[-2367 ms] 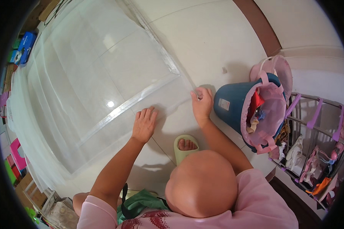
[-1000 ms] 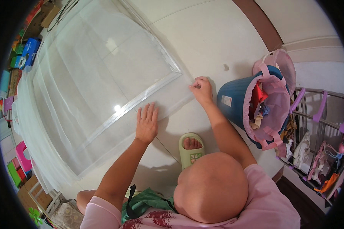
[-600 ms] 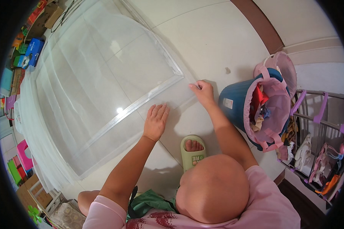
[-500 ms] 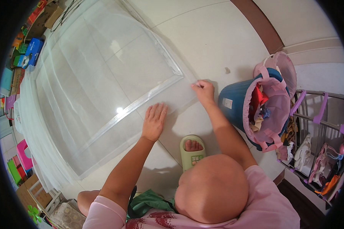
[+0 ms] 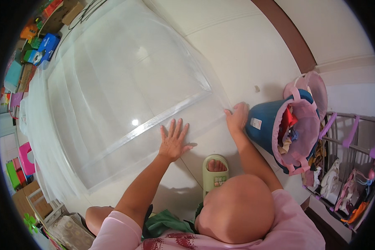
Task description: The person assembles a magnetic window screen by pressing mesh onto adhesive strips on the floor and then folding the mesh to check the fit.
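A sheer white mesh sheet (image 5: 112, 54) is spread over a rectangular silver-edged frame (image 5: 166, 114) lying on the tiled floor. The mesh reaches past the frame's near and right edges and bunches in folds along the left. My left hand (image 5: 173, 141) lies flat with fingers spread on the mesh margin, just outside the frame's near edge. Beside the mesh's near right corner is my right hand (image 5: 237, 118), thumb and fingers apart, nothing visible between them. Whether its thumb touches the mesh is unclear.
A blue bucket (image 5: 262, 125) with a pink lining holds clothes at the right. Past it stands a metal rack (image 5: 341, 146) with shoes. Boxes (image 5: 46, 48) and a pink plastic stool (image 5: 26, 158) line the left. My green slipper (image 5: 215, 175) is on the floor below the mesh.
My right hand has gone from a pinch at the mesh corner to parted fingers, shifting nearer the bucket. My left hand's fingers have spread. The whole view has shifted slightly.
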A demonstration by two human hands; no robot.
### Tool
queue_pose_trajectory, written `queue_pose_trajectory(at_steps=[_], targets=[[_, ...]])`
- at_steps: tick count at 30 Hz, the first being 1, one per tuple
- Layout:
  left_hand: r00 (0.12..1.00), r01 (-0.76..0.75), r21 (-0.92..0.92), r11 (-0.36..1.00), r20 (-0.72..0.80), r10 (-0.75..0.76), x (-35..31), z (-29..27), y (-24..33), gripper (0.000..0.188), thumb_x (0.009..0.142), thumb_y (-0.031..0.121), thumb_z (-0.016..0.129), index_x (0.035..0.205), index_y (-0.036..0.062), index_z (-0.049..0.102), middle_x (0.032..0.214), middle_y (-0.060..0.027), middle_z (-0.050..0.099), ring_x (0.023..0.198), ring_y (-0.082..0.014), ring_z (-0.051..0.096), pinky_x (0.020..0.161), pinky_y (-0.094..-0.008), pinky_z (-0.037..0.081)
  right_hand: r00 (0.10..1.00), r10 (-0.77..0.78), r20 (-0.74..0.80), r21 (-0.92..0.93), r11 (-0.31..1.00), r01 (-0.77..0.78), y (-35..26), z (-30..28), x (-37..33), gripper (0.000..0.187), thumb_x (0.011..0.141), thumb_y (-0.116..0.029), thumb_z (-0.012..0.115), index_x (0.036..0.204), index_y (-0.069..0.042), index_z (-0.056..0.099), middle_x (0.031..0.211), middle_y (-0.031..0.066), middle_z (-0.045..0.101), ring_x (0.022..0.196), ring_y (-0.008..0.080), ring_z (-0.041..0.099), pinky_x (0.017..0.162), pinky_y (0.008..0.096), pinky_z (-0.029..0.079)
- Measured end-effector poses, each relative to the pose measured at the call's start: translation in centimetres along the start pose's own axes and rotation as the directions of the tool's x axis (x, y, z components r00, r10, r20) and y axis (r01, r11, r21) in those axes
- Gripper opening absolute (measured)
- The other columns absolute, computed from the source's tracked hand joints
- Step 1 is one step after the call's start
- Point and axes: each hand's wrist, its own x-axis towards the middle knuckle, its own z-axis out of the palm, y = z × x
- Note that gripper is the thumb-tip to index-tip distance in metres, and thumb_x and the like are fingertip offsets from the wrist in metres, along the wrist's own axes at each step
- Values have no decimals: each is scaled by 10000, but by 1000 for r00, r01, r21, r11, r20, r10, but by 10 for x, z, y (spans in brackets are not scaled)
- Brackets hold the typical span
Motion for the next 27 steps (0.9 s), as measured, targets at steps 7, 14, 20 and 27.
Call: queue_pose_trajectory(at_steps=[7,14,20,27], targets=[[999,-35,-23,999,-37,34,3,2,-4,720,808,466,495,1388,171,185,1450,-124,90,1334,-345,38,1008,-604,87,922,-187,339,-77,971,225,-30,14,-11,466,712,-60,615,1135,-67,419,1029,182,475,994,358,468,789,432,418],[981,32,-129,991,195,-6,-43,-39,-27,472,800,152,489,1265,136,410,1419,-127,193,1310,-303,180,1019,-512,210,691,173,702,-332,938,102,-94,-10,-8,678,722,-55,551,1322,-68,235,1260,248,348,1100,405,414,884,429,397],[953,244,-342,907,260,-158,-119,-111,16,432,739,33,510,1163,114,503,1310,-128,388,1184,-291,396,956,-397,359,138,38,990,-92,906,413,-140,-77,17,549,685,-133,522,1220,-33,451,1211,215,470,1128,323,452,932,364,380],[783,573,-410,709,530,-326,-202,-210,41,313,784,74,444,1070,125,560,1091,-125,562,1003,-292,533,857,-375,435,131,147,980,-182,931,315,-199,-175,-26,331,708,-159,522,1005,-48,616,1044,172,584,971,324,558,848,375,440]])
